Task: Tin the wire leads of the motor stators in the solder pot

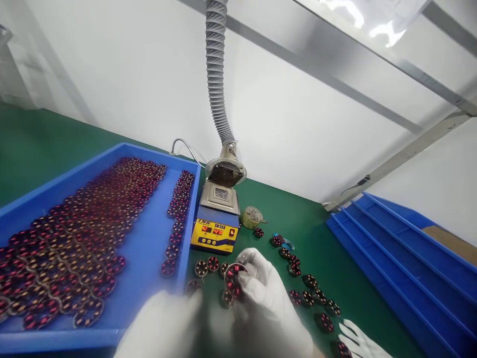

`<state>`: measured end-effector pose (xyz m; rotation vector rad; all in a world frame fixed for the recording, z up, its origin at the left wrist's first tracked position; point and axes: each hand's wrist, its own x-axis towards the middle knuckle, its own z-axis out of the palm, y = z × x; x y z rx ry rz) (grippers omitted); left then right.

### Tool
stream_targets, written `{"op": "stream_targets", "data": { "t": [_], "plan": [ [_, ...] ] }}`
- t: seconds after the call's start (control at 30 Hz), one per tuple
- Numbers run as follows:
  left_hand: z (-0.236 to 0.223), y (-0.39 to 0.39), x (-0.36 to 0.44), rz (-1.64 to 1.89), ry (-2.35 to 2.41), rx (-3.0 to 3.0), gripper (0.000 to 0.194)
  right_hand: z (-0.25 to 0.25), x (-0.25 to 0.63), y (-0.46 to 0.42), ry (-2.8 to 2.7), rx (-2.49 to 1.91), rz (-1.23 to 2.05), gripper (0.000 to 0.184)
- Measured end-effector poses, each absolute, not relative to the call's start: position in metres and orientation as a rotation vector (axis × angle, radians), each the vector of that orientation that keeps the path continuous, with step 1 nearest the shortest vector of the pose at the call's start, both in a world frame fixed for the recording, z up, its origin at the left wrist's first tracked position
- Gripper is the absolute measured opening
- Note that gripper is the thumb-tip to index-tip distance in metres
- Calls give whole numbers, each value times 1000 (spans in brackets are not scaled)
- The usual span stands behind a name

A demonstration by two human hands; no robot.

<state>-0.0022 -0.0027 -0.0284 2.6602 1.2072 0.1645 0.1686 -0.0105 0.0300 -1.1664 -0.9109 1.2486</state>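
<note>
My right hand (pixel 265 291), in a white glove, is closed around a small round wound coil part (pixel 234 275) with red windings, held just above the green mat in front of the yellow solder station (pixel 215 233). My left hand (pixel 164 322), also gloved, is low by the near right corner of the blue tray (pixel 151 258); it is smeared by motion and its fingers do not show. Several more coil parts (pixel 207 266) lie on the mat right by the held one.
The blue tray is packed with several rows of the same coils (pixel 78 238). A ribbed fume hose (pixel 218 74) hangs over the station. Loose coils (pixel 309 293) trail to the right. Stacked blue trays (pixel 395 268) stand at right, and a white glove (pixel 359 342) lies at the bottom.
</note>
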Motion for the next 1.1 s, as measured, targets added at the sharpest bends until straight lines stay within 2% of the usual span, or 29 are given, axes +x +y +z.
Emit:
{"op": "stream_targets", "data": {
  "t": [0.13, 0.23, 0.47, 0.7, 0.8, 0.93, 1.1],
  "plan": [
    [-20, 0, 0, 20, 1160, 2593, 29, 35, 160, -16, -827, -1104, 1430, 41],
    [-20, 1, -1, 51, 1132, 2553, 21, 41, 153, -18, -832, -1098, 1489, 40],
    [-31, 0, -1, 153, 1145, 2504, 18, 39, 139, -17, -775, -1060, 1532, 40],
    [-17, 4, -1, 120, 1093, 2481, 21, 32, 130, 10, -944, -1099, 1540, 37],
    [-13, 5, -1, 146, 1088, 2478, 20, 28, 110, 49, -1154, -1228, 1348, 32],
    [-19, 8, -1, 215, 1062, 2522, 21, 4, 71, 111, -1775, -1509, 1036, 22],
    [-49, 11, 7, 300, 1003, 2553, 20, -40, 32, 157, -1992, -1615, 1168, 20]
  ]
}}
